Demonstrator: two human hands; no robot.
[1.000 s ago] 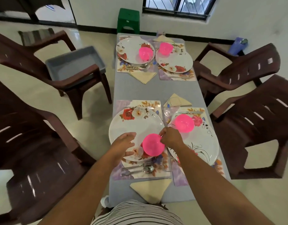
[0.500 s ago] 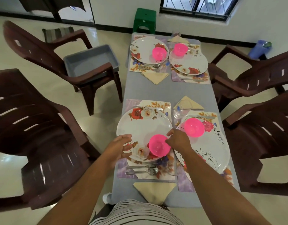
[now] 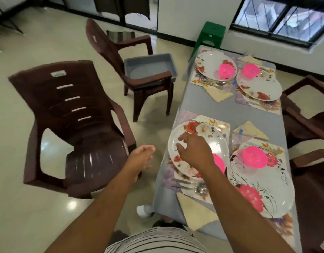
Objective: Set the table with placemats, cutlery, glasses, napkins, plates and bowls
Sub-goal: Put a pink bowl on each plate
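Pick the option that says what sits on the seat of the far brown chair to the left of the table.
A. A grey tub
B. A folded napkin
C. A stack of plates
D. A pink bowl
A: a grey tub rests on the seat of the far brown chair, between its armrests; the plates, bowls and napkins are all on the table.

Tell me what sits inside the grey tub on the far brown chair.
The grey tub on the chair shows only its bare floor and walls. Its near edge is covered by the chair's armrest, so that strip cannot be checked.
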